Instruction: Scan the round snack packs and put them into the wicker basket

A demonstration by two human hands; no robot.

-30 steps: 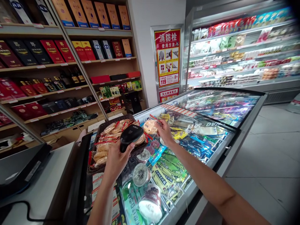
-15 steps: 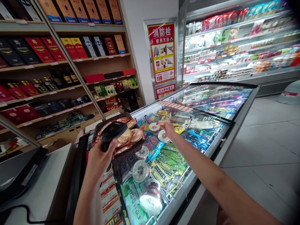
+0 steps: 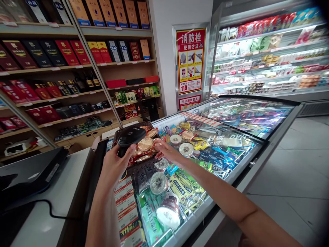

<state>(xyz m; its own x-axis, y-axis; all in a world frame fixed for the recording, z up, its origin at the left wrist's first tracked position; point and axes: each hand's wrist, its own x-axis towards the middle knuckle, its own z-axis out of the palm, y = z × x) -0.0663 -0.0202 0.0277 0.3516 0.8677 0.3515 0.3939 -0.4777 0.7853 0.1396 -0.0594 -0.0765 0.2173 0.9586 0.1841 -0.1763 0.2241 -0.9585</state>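
My left hand point(image 3: 117, 159) is closed around the handle of a black barcode scanner point(image 3: 131, 134), its head over a dark woven basket point(image 3: 140, 167). Round pastries in clear, red-edged wrappers point(image 3: 145, 144) fill the basket. At the basket's right side, the fingers of my right hand point(image 3: 164, 151) pinch the edge of a wrapped pastry, partly hidden by the hand. Farther right, a single wrapped pastry point(image 3: 188, 134) rests on the freezer's glass top point(image 3: 205, 128).
Under the glass, the chest freezer point(image 3: 257, 164) holds ice cream tubs point(image 3: 158, 183) and several colourful packets. A counter point(image 3: 64, 192) with a black device point(image 3: 38, 175) and cable stands left. Boxed goods fill shelves point(image 3: 77, 68) behind; a lit chiller point(image 3: 269, 58) stands back right.
My right hand has come back left from over the freezer glass to the basket. The pastry it held now lies on the glass. The scanner stays in my left hand; the view has shifted left.
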